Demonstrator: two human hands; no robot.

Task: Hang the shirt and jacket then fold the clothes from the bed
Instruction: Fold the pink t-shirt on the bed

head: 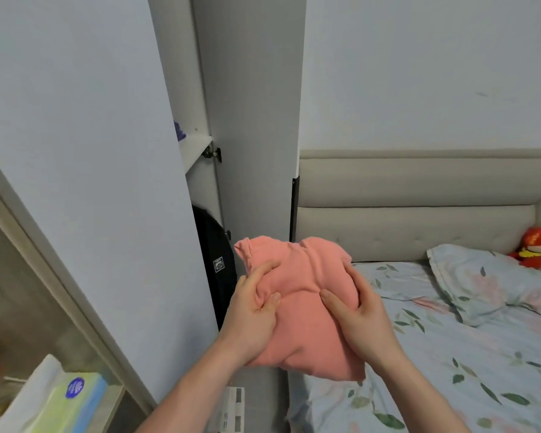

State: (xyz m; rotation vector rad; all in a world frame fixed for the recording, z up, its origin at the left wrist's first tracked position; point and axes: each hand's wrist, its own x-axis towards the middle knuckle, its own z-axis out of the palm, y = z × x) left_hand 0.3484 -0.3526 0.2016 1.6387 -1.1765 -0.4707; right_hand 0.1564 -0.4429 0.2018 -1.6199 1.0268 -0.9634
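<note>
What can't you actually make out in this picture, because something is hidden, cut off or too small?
Head view only:
- Wardrobe interior: mostly hidden by its open door.
- Purple item on the shelf: only a sliver shows past the door.
- Black bag: its label is too small to read.
- Pink garment: folded, partly covered by the left hand and right hand; type unclear.
- Red plush toy: cut off by the right edge.

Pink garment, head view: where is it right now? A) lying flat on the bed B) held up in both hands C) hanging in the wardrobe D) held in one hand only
B: the folded pink garment is off the bed, with the left hand pinching its left edge and the right hand gripping its right side.
</note>
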